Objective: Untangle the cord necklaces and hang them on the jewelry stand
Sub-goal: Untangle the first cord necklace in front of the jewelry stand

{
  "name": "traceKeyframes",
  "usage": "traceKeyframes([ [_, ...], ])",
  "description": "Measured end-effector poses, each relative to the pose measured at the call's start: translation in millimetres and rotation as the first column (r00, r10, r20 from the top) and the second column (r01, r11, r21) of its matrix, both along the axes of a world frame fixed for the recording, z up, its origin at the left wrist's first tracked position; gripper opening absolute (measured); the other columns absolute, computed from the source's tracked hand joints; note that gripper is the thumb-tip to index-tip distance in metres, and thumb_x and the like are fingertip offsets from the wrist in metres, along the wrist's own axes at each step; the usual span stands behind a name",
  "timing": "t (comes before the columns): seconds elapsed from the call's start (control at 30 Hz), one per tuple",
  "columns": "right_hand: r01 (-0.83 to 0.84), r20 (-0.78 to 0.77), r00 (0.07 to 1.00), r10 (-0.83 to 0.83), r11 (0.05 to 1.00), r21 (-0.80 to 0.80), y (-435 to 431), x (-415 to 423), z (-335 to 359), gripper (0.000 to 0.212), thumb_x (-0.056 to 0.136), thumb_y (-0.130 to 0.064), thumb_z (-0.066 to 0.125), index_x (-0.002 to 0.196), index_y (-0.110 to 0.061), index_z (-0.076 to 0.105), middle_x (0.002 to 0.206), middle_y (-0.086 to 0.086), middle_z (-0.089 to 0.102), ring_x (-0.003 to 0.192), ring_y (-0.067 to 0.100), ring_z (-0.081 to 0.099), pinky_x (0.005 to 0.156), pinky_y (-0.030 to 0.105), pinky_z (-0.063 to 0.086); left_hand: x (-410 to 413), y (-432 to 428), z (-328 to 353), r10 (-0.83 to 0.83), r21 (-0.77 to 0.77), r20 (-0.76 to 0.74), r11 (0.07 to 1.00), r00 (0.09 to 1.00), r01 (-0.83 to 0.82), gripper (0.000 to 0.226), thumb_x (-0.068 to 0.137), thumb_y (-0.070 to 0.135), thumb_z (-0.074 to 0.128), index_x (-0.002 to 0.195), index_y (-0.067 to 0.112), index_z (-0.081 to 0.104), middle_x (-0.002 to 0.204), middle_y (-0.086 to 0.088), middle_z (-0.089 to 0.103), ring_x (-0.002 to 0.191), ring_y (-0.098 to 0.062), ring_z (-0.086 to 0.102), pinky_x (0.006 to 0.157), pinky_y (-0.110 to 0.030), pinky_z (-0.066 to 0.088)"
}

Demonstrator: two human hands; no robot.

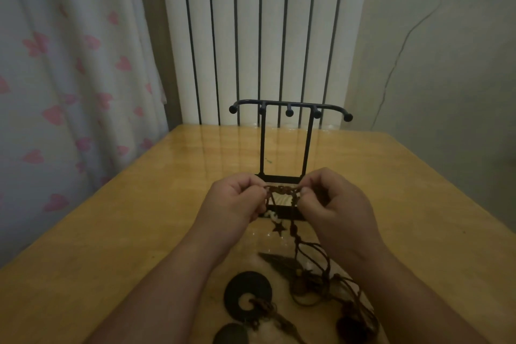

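Our left hand [237, 198] and right hand [332, 204] each pinched an end of a knotted stretch of cord necklace [282, 189], holding it crosswise between them, parallel to the hook bar of the jewelry stand [289, 112]. The stand rose straight beyond the hands, equally near both, hooks bare. The cord's tail dropped into the tangle [321, 285] on the tabletop [125, 232] under our right wrist, and would probably drag.

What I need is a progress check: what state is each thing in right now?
left hand: pinches the knotted cord's left end.
right hand: pinches its right end.
knotted cord: lifted, stretched between the hands, tangled.
jewelry stand: upright, hooks bare.
ring pendant: flat on the table.
other cords: tangled heap on the table.
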State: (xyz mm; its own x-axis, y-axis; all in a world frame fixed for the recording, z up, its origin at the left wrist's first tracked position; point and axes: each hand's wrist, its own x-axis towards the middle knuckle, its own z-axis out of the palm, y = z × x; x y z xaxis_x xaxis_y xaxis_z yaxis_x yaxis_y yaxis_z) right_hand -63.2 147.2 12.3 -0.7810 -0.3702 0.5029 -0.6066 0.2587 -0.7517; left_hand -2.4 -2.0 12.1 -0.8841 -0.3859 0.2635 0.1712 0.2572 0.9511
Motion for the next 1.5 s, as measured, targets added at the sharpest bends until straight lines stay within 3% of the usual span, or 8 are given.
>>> traceKeyframes([
  [0.17,-0.062,0.065,0.996,0.061,0.998,0.005,-1.6,-1.2,-3.1,0.013,0.089,-0.018,0.058,0.083,-0.027,0.062,0.072,-0.007,0.060,0.064,0.001,0.055,0.058,0.016,0.049,1.0,6.7,1.8,-0.003,-0.107,0.003,0.994,1.000,0.003,0.017,0.089,0.017,0.057,0.076,0.019,0.068,0.061,0.006,0.061,0.059,-0.006,0.054,0.060,-0.025,0.044],
  [0.3,-0.114,0.102,0.988,0.117,0.993,-0.035,3.0,-3.7,-3.6,0.023,0.086,-0.010,0.060,0.093,-0.032,0.064,0.085,-0.010,0.063,0.080,0.008,0.060,0.071,0.032,0.058,1.3,5.3,1.7,0.043,-0.103,-0.014,0.994,0.999,-0.044,0.019,0.089,0.017,0.058,0.074,0.021,0.068,0.060,0.007,0.060,0.058,-0.002,0.054,0.058,-0.019,0.042],
  [0.43,-0.178,0.077,0.981,0.177,0.984,0.006,4.3,-3.0,-3.5,0.027,0.087,-0.017,0.064,0.103,-0.039,0.062,0.088,-0.011,0.066,0.079,0.010,0.064,0.069,0.034,0.058,1.7,5.3,1.6,0.030,-0.106,-0.018,0.994,0.999,-0.031,0.019,0.089,0.017,0.058,0.074,0.021,0.068,0.058,0.009,0.060,0.058,-0.001,0.054,0.057,-0.017,0.041],
  [0.73,-0.130,0.087,0.988,0.127,0.991,0.030,0.7,-3.7,-5.6,0.009,0.087,-0.024,0.068,0.092,-0.031,0.070,0.083,-0.013,0.072,0.081,0.001,0.067,0.071,0.021,0.057,3.3,4.7,2.4,-0.049,-0.145,-0.044,0.989,0.998,0.043,0.016,0.087,0.012,0.061,0.077,0.022,0.068,0.061,0.014,0.063,0.062,0.001,0.058,0.055,-0.011,0.044],
  [0.97,-0.140,0.090,0.987,0.133,0.987,0.077,3.4,-3.5,-2.4,0.008,0.085,-0.028,0.069,0.086,-0.035,0.071,0.081,-0.020,0.070,0.079,-0.003,0.065,0.066,0.011,0.051,2.0,0.7,0.4,0.003,-0.327,-0.049,0.945,0.999,-0.019,0.015,0.090,0.024,0.064,0.077,0.031,0.069,0.069,0.013,0.066,0.066,-0.001,0.060,0.058,-0.012,0.045],
  [1.23,-0.176,0.212,0.958,0.191,0.980,-0.090,0.7,-1.0,-1.7,0.007,0.091,-0.023,0.063,0.087,-0.026,0.068,0.081,-0.010,0.069,0.076,0.003,0.065,0.063,0.012,0.051,-0.3,1.4,0.6,0.022,-0.219,0.030,0.976,0.999,-0.015,0.019,0.092,0.023,0.059,0.075,0.026,0.066,0.063,0.009,0.063,0.059,0.001,0.057,0.058,-0.017,0.044],
  [1.37,-0.153,0.217,0.963,0.162,0.987,-0.056,-3.8,0.7,-3.4,0.007,0.089,-0.020,0.062,0.088,-0.027,0.064,0.083,0.000,0.068,0.077,0.015,0.065,0.068,0.028,0.059,-2.1,3.1,-2.7,0.014,-0.186,0.070,0.983,0.997,0.000,0.021,0.092,0.022,0.060,0.073,0.026,0.066,0.062,0.009,0.063,0.059,-0.001,0.056,0.061,-0.025,0.044],
  [1.5,-0.105,0.102,0.990,0.101,0.994,0.029,-2.0,1.5,-1.3,0.023,0.088,-0.018,0.067,0.098,-0.038,0.065,0.088,-0.015,0.069,0.083,0.001,0.064,0.073,0.024,0.058,-3.0,3.9,-3.5,0.037,-0.266,0.077,0.964,0.996,-0.015,0.020,0.092,0.021,0.060,0.074,0.024,0.065,0.064,0.006,0.062,0.059,-0.002,0.055,0.058,-0.020,0.043],
])
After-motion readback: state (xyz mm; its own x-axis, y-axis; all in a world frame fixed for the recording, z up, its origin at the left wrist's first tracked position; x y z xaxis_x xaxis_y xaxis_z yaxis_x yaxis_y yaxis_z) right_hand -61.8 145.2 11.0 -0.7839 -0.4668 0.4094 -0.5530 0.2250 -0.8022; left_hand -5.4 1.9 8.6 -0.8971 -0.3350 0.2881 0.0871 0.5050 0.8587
